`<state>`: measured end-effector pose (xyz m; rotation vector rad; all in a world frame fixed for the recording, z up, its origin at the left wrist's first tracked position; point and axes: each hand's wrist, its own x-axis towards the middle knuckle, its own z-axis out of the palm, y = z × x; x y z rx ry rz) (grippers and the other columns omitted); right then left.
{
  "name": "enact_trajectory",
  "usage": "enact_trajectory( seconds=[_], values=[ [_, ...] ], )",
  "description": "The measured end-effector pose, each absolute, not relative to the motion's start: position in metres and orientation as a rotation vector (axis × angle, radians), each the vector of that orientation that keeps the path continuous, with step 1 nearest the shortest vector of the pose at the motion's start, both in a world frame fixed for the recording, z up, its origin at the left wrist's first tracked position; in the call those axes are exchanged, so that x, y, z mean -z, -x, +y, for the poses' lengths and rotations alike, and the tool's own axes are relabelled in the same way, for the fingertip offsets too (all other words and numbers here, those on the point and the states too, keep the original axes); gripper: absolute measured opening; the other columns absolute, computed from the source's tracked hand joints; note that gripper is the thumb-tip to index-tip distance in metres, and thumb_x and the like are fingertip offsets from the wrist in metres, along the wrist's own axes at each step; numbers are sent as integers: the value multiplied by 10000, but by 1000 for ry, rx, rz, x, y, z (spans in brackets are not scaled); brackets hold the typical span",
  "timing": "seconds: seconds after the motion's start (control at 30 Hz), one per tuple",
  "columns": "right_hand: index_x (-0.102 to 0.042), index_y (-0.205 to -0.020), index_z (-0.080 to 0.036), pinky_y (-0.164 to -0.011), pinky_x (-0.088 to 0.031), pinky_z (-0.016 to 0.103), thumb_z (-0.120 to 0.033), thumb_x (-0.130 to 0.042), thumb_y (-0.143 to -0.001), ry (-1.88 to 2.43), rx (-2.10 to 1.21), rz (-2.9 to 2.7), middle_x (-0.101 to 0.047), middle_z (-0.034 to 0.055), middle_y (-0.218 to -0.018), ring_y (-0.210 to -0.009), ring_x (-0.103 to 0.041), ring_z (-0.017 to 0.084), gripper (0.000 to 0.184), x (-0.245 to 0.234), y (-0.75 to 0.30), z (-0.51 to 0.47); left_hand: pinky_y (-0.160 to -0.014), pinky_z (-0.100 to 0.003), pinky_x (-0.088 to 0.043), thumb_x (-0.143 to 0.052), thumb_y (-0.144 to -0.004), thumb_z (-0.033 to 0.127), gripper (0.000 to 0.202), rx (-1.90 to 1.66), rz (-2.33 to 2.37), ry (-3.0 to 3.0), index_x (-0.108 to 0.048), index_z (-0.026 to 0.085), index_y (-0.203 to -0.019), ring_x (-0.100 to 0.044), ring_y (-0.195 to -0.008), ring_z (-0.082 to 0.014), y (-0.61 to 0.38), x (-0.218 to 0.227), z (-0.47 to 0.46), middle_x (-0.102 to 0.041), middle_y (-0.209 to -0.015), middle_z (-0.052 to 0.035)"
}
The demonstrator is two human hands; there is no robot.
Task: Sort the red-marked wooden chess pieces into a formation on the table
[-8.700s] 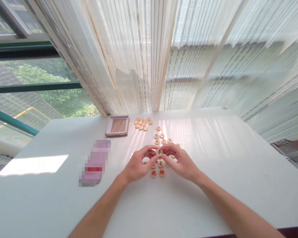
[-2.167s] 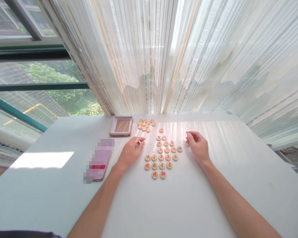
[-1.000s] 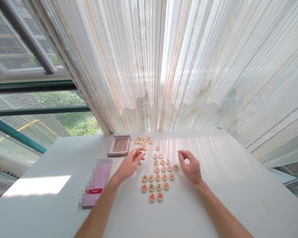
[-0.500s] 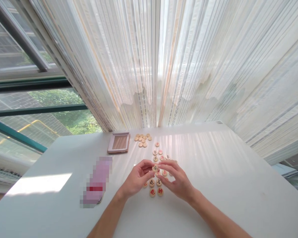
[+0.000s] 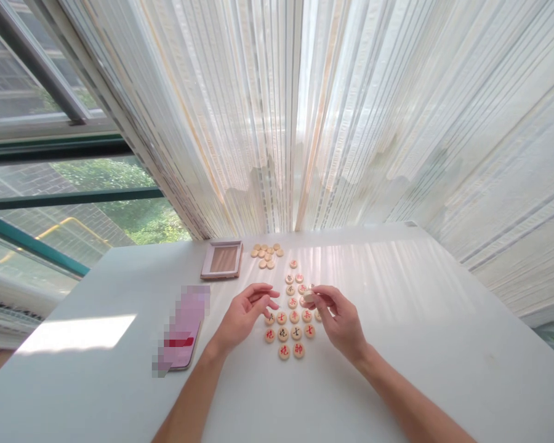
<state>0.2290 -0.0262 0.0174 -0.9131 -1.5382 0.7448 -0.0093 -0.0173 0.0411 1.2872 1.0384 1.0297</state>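
Observation:
Between the thumb and fingers of my right hand (image 5: pixel 339 317) is a round wooden Chinese chess piece (image 5: pixel 308 296), tilted on edge above the others. My left hand (image 5: pixel 247 314) hovers at the left side of the layout, thumb and fingers apart with nothing between them. Under and between the hands, several face-up pieces lie in rows, with red or black characters. Nearest me are a red piece (image 5: pixel 284 352) and another red piece (image 5: pixel 298 350); a lone red piece (image 5: pixel 293 264) lies at the far end. My right hand covers some pieces on the right.
Several blank-side-up pieces (image 5: pixel 268 256) lie in a cluster farther back. Left of them is an open shallow box (image 5: pixel 221 261). A phone (image 5: pixel 184 338), partly pixelated, lies on the white table (image 5: pixel 420 344) left of my left arm. A striped curtain (image 5: pixel 286 123) hangs behind the table.
My hands have moved apart. The chess piece, held between both before, has gone right and slightly up in my right hand, while my left hand has let go. More of the rows now shows.

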Motion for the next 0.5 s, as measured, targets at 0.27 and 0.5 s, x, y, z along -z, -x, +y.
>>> enact_trajectory(
  seconds=[0.27, 0.5],
  values=[
    [-666, -1157, -249, -803, -626, 391, -206, -571, -962, 935, -662, -1524, -632, 89, -1085, -942, -704, 223, 222, -21, -232, -21, -733, -289, -530, -614, -942, 362, 243, -1056, 1080, -1267, -635, 162, -1080, -664, -825, -168, 9, -31, -20, -708, -983, -79],
    [-676, -1215, -285, -924, -590, 386, -89, -561, -940, 822, -503, -1800, -675, 80, -1164, -1098, -665, 228, 357, -16, -223, -30, -677, -261, -519, -618, -936, 409, 343, -923, 955, -1248, -605, 165, -1177, -682, -876, -194, -16, -35, -36, -734, -1002, -114]
  ],
)
